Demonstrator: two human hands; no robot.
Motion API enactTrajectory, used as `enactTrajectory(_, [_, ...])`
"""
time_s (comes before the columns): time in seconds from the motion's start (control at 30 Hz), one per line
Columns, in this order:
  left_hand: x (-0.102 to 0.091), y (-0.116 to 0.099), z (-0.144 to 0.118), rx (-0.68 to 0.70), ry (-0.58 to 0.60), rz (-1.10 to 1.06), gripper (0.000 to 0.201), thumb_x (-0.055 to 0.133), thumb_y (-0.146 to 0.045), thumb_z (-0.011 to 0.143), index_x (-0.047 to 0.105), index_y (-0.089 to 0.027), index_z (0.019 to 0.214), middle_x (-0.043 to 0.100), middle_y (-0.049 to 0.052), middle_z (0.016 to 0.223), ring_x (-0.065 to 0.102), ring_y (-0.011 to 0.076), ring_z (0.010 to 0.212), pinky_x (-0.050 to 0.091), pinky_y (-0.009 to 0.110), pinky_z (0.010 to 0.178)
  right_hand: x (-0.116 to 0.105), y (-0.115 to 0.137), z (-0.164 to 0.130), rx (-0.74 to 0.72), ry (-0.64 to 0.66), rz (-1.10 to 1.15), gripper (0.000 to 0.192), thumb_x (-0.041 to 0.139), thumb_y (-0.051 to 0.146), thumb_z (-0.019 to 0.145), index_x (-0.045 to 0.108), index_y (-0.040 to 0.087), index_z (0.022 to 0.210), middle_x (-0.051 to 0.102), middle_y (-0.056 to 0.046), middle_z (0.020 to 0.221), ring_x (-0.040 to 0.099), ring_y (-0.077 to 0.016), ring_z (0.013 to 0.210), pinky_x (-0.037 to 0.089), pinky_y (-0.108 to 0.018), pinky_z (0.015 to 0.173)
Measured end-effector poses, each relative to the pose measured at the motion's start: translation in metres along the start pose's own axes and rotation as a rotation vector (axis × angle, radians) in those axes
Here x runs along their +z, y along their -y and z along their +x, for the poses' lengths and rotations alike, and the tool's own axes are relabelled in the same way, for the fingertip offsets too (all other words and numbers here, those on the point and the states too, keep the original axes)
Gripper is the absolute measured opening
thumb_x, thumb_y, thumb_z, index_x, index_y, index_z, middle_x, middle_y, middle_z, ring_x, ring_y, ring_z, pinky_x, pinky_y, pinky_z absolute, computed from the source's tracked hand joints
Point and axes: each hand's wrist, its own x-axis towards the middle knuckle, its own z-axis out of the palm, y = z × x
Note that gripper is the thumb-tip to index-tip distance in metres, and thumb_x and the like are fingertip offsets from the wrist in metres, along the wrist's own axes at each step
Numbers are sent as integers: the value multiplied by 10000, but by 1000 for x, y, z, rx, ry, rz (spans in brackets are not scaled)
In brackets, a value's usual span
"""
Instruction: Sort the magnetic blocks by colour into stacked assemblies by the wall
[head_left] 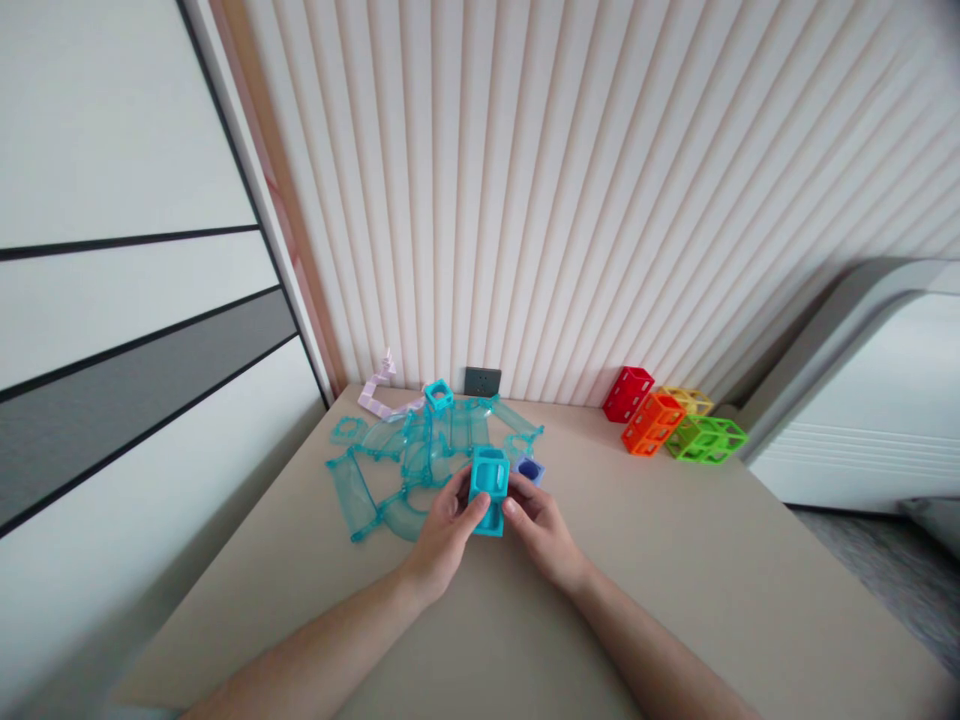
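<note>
Between my two hands is a turquoise block (490,476) made of hollow cubes with rounded window openings, held upright. My left hand (451,521) grips its left side, thumb on the front face. On the right side, my right hand (541,522) closes round it with the thumb near the lower front edge; its other fingers are partly hidden behind. Just beyond my right hand sits a blue-violet cube (529,470) with a round hole. Translucent teal track pieces (397,437) lie spread behind and left of my hands, with a single turquoise cube (439,395) among them.
Stacked hollow blocks stand at the table's back right: red (628,394), orange (653,424), yellow (691,401) and green (706,440). A pale lilac zigzag piece (375,393) lies at the back left. A dark wall socket (482,381) is behind the table (675,560). A white cabinet (150,450) borders the left.
</note>
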Motion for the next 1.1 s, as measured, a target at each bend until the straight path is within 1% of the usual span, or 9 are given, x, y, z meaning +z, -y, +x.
enactTrajectory(0.17, [1,-2,-1,25,-47,35,470,754,-446,851,641,-230,1252,698,94,1286,605,310,1254,449,436,1081,-1,-2,-1,-11,-37,-70,466,633,570,921,690,230,1235,722,-94,1152,671,-267,1016,535,-424,934])
enactTrajectory(0.3, [3,-2,-2,61,-79,61,485,765,-454,836,622,-264,1260,689,75,1301,592,297,1275,433,420,1103,-3,-3,-2,-39,-58,-128,413,615,539,943,698,243,1219,711,-87,1166,655,-256,1015,517,-420,951])
enactTrajectory(0.4, [3,-2,-3,62,-84,63,537,783,-452,818,599,-271,1289,669,76,1334,577,295,1297,424,419,1118,-4,-3,-2,-56,-39,-148,389,601,526,955,702,243,1202,703,-88,1174,644,-256,1034,504,-422,963])
enactTrajectory(0.53, [3,-6,-3,34,-49,43,573,797,-465,796,606,-262,1296,667,85,1338,571,310,1304,415,435,1129,-5,-4,-3,-54,-15,-147,418,599,534,953,679,233,1232,697,-92,1169,632,-262,1053,514,-413,943])
enactTrajectory(0.73, [5,-10,-3,50,13,52,501,766,-454,835,614,-263,1272,685,80,1307,585,304,1285,420,448,1121,-7,-1,-4,-66,-29,-209,370,594,497,965,677,226,1202,680,-86,1136,618,-247,1028,507,-387,932])
enactTrajectory(1.0, [5,-11,-4,30,31,26,535,782,-444,821,615,-252,1291,674,91,1333,577,319,1299,416,460,1130,-3,8,-5,-156,-85,-360,340,569,501,970,696,223,1121,658,-71,1020,600,-240,960,496,-367,886])
enactTrajectory(1.1, [4,-9,-3,29,9,23,544,796,-444,804,625,-252,1284,686,92,1312,591,323,1280,428,464,1119,-2,6,-5,-177,-103,-381,330,562,492,977,692,227,1123,657,-69,1005,600,-240,954,494,-365,877])
